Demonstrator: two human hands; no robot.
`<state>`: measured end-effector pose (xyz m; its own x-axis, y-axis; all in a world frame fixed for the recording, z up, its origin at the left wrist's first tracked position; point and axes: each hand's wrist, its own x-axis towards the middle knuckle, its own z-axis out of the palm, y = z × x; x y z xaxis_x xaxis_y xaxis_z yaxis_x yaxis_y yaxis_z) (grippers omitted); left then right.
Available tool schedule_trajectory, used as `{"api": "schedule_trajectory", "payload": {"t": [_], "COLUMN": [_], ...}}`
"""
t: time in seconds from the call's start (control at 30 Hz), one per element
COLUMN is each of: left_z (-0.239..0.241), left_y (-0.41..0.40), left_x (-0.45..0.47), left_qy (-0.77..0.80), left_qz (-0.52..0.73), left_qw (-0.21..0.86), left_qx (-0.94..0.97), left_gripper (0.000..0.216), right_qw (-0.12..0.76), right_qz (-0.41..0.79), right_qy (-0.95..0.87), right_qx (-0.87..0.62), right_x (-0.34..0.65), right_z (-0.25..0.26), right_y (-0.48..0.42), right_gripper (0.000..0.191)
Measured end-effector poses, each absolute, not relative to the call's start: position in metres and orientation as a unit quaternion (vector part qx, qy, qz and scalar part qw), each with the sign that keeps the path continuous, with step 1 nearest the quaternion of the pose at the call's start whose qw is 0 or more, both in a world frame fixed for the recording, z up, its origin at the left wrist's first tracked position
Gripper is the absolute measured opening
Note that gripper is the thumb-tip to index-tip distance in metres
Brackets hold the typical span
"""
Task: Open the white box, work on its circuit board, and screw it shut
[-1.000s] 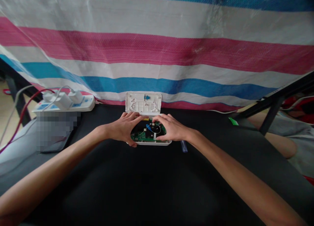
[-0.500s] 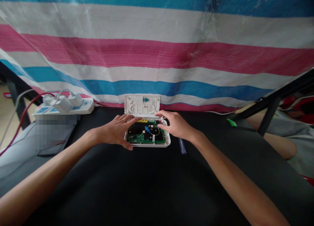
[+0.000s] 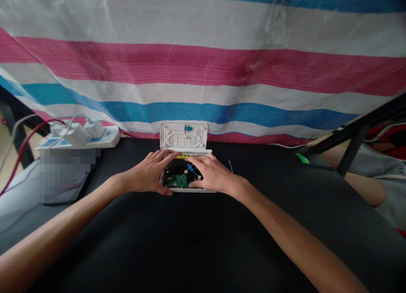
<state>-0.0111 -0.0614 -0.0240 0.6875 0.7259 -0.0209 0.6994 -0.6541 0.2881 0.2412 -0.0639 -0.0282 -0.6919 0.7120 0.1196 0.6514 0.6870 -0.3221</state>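
An opened white router (image 3: pixel 187 190) lies on the black table, its green circuit board (image 3: pixel 177 181) showing, with a yellow port block along the back and a blue connector (image 3: pixel 190 169) on a thin white cable. My left hand (image 3: pixel 147 173) grips the router's left end, thumb at the front edge and fingers at the back. Over the right half is my right hand (image 3: pixel 215 174), fingers apart, thumb above the board; it covers much of that side. Behind stands the white cover (image 3: pixel 184 136), its inner side facing me. A thin screwdriver shaft (image 3: pixel 230 166) shows beyond my right wrist, which hides the handle.
A white power strip (image 3: pixel 109 137) with plugs and cables sits at the left, beside a dark flat object (image 3: pixel 82 187), partly blurred out. A striped sheet (image 3: pixel 203 64) hangs behind the table. A green scrap (image 3: pixel 303 158) lies at right, near another person's leg (image 3: pixel 364 187).
My right hand has moved left and slightly down from the router's right edge to over its board, now covering the right half. The left hand keeps its place at the left end.
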Motion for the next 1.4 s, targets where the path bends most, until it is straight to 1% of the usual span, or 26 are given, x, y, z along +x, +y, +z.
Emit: {"api": "schedule_trajectory", "payload": {"t": [0.17,0.37,0.5,0.6,0.73,0.9,1.2,1.27,1.4], "left_z": [-0.026,-0.026,-0.026,-0.027,-0.029,-0.03,-0.031,-0.029,-0.024], "left_y": [-0.061,-0.06,-0.059,-0.058,-0.058,-0.058,-0.057,-0.058,-0.06], "left_x": [-0.012,-0.012,-0.011,-0.011,-0.012,-0.012,-0.012,-0.011,-0.01], "left_qy": [0.385,0.384,0.385,0.38,0.374,0.374,0.376,0.385,0.399], "left_qz": [0.062,0.064,0.067,0.073,0.083,0.089,0.083,0.074,0.055], "left_qw": [0.139,0.138,0.142,0.142,0.144,0.148,0.145,0.14,0.138], "left_qx": [0.91,0.911,0.91,0.911,0.912,0.911,0.911,0.909,0.905], "left_gripper": [0.113,0.111,0.103,0.096,0.087,0.083,0.084,0.088,0.104], "right_qw": [0.125,0.15,0.159,0.149,0.132,0.135,0.144,0.151,0.167], "right_qz": [0.113,0.117,0.143,0.153,0.12,0.104,0.12,0.134,0.163], "right_qy": [-0.918,-0.922,-0.917,-0.915,-0.923,-0.925,-0.92,-0.916,-0.905], "right_qx": [-0.358,-0.338,-0.338,-0.343,-0.342,-0.34,-0.343,-0.346,-0.356], "right_x": [0.241,0.247,0.248,0.247,0.246,0.245,0.245,0.246,0.249], "right_z": [-0.033,-0.039,-0.035,-0.032,-0.033,-0.036,-0.035,-0.035,-0.034], "right_y": [-0.062,-0.056,-0.051,-0.048,-0.049,-0.053,-0.053,-0.052,-0.051], "right_gripper": [0.063,0.057,0.058,0.06,0.058,0.057,0.055,0.055,0.055]}}
